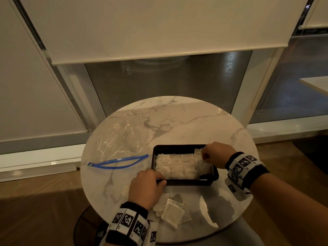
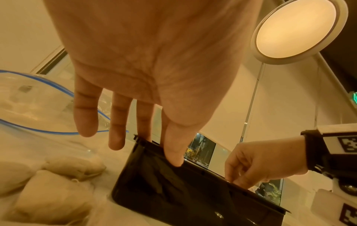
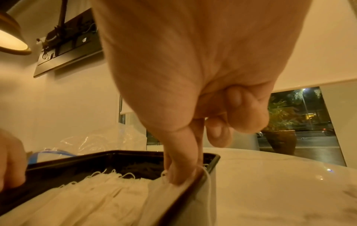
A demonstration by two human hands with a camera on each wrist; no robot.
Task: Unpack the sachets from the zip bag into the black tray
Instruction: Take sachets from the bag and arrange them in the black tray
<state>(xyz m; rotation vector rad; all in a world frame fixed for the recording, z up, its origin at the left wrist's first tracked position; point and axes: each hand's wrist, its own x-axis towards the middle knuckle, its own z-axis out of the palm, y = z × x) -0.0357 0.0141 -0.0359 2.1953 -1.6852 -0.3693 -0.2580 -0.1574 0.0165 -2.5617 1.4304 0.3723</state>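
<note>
The black tray (image 1: 188, 182) sits on the near right of a round marble table, filled with rows of white sachets (image 1: 177, 167). My left hand (image 1: 159, 180) pinches the tray's near-left rim, thumb on the outer wall (image 2: 173, 156), with two fingers hanging straight. My right hand (image 1: 205, 155) pinches one sachet (image 1: 200, 162) at the tray's right end, thumb and forefinger pressed down beside the right wall (image 3: 183, 175). The clear zip bag (image 1: 120, 137) with its blue zipper lies flat and open to the tray's left. Whether it holds anything I cannot tell.
Several loose sachets (image 1: 173, 213) lie in a small pile near the table's front edge, just right of my left wrist. The marble top (image 1: 186, 121) stretches beyond the tray to the far rim. Windows with roller blinds stand behind the table.
</note>
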